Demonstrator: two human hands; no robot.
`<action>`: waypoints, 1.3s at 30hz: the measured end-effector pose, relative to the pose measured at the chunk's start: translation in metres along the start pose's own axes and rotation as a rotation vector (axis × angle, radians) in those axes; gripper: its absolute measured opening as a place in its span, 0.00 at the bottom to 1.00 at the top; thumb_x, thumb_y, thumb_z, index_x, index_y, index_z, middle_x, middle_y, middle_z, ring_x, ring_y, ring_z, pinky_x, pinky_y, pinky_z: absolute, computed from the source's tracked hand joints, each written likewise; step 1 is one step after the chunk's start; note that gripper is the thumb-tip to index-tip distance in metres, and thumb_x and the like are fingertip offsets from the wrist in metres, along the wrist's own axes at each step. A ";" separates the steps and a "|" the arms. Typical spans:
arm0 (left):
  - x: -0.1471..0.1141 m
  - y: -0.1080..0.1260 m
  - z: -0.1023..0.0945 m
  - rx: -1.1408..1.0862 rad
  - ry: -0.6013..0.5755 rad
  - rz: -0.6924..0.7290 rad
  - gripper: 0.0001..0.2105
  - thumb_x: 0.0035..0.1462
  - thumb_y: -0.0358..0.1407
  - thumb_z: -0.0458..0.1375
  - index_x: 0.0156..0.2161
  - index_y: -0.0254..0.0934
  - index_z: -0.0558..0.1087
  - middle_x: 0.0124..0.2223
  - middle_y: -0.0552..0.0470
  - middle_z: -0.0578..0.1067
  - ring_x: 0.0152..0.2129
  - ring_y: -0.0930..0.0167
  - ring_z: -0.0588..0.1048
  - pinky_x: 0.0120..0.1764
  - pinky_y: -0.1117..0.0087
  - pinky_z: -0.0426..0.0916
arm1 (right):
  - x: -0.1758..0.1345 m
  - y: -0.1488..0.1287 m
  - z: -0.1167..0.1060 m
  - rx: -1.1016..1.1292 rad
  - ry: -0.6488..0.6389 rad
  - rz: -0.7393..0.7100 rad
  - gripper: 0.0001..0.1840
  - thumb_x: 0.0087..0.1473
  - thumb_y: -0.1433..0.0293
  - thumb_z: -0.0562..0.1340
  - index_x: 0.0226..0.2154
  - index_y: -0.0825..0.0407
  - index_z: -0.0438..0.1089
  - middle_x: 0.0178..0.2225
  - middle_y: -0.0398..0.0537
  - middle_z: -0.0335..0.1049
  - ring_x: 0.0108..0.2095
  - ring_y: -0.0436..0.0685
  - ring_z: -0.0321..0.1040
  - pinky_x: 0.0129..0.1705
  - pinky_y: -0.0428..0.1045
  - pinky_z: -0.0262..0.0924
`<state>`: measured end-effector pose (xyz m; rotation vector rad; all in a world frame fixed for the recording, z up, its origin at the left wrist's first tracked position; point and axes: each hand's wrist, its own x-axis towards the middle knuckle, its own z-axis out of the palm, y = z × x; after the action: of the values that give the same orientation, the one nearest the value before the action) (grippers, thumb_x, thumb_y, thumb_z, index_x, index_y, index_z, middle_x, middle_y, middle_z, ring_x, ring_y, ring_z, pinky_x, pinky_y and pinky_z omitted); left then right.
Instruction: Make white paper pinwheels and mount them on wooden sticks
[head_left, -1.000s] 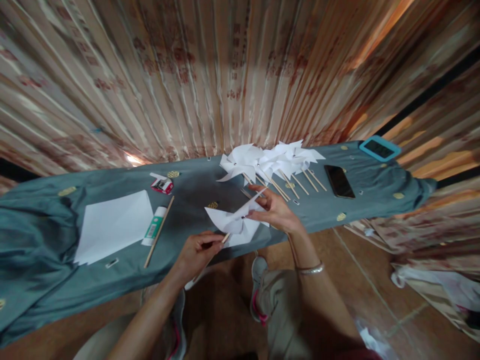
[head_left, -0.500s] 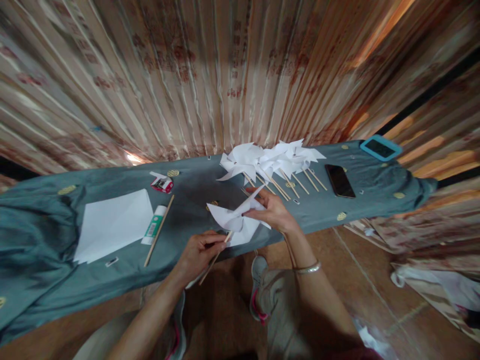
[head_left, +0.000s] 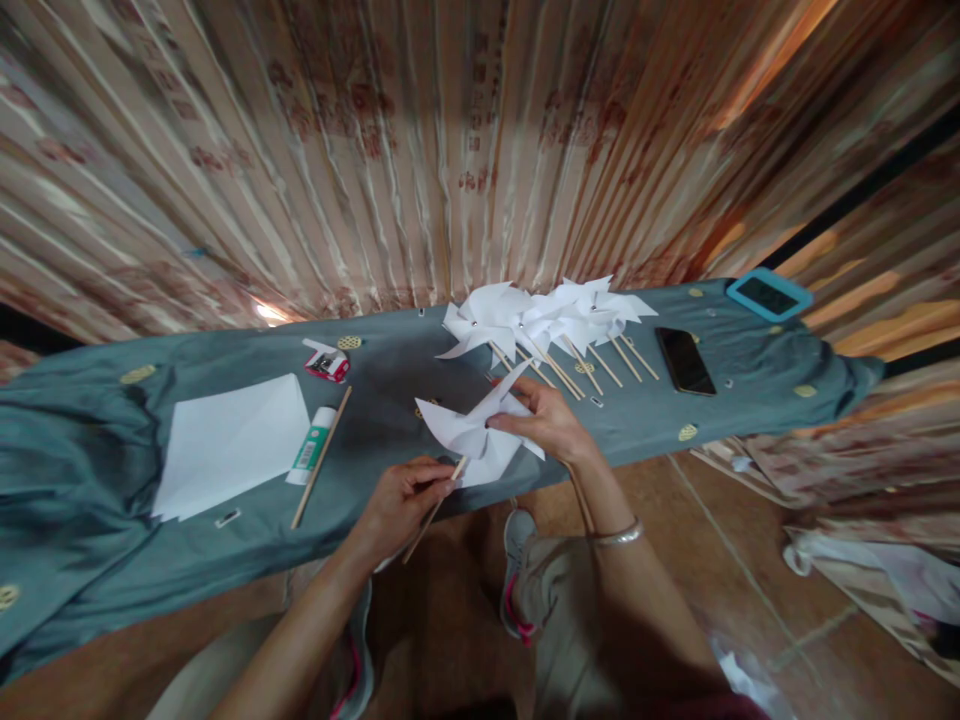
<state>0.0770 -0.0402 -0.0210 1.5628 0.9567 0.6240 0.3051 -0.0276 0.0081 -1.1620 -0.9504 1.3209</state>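
A white paper pinwheel [head_left: 472, 436] is between my hands at the near edge of the cloth-covered table. My left hand [head_left: 405, 500] pinches its thin wooden stick [head_left: 422, 530] just below the paper blades. From the right, my right hand [head_left: 550, 418] grips the folded paper near the centre, thumb on the front and fingers partly behind the blades. Behind it lies a row of finished-looking white pinwheels [head_left: 491, 318], overlapping, their sticks pointing toward me.
On the left are a stack of white paper [head_left: 232, 445], a glue stick [head_left: 313, 440], a loose wooden stick [head_left: 322, 455] and a small red-and-white packet [head_left: 327, 362]. A black phone [head_left: 685, 360] and a blue-framed device [head_left: 770, 294] lie on the right. A curtain [head_left: 420, 150] hangs behind.
The view has shifted very slightly. Both hands keep their hold on the pinwheel, almost unmoved.
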 end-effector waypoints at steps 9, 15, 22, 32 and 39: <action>0.002 0.006 0.000 -0.103 0.087 -0.064 0.10 0.46 0.39 0.63 0.32 0.38 0.84 0.27 0.51 0.76 0.25 0.71 0.70 0.29 0.73 0.62 | -0.005 -0.007 -0.006 0.041 -0.021 0.005 0.30 0.32 0.72 0.76 0.42 0.50 0.74 0.36 0.45 0.79 0.36 0.55 0.75 0.42 0.50 0.68; 0.007 0.020 -0.002 -0.320 0.243 -0.176 0.10 0.39 0.39 0.67 0.30 0.38 0.83 0.30 0.49 0.81 0.30 0.68 0.75 0.36 0.71 0.68 | -0.003 -0.003 -0.009 0.145 0.250 -0.110 0.28 0.32 0.59 0.77 0.40 0.46 0.75 0.40 0.45 0.79 0.43 0.55 0.73 0.48 0.50 0.65; 0.013 0.027 0.002 -0.485 0.317 -0.241 0.13 0.36 0.40 0.70 0.32 0.39 0.83 0.33 0.48 0.83 0.30 0.68 0.76 0.38 0.69 0.69 | -0.009 0.013 0.019 0.185 0.160 0.087 0.24 0.37 0.48 0.72 0.29 0.51 0.78 0.32 0.50 0.80 0.36 0.59 0.75 0.39 0.51 0.66; 0.018 0.017 0.010 -0.359 0.256 -0.105 0.10 0.40 0.39 0.68 0.32 0.38 0.83 0.31 0.50 0.80 0.29 0.69 0.75 0.35 0.70 0.69 | -0.008 0.003 0.041 0.377 0.173 0.104 0.21 0.31 0.58 0.76 0.29 0.52 0.79 0.27 0.45 0.80 0.30 0.58 0.75 0.35 0.51 0.68; 0.022 0.008 0.017 -0.271 0.212 -0.059 0.10 0.43 0.38 0.66 0.34 0.39 0.84 0.32 0.49 0.80 0.29 0.69 0.75 0.34 0.70 0.69 | -0.008 0.003 0.041 0.372 0.257 0.105 0.17 0.30 0.64 0.76 0.27 0.53 0.79 0.24 0.44 0.79 0.23 0.53 0.72 0.29 0.47 0.65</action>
<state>0.1044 -0.0314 -0.0194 1.2420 1.0246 0.8532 0.2643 -0.0323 0.0145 -1.0681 -0.4392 1.3252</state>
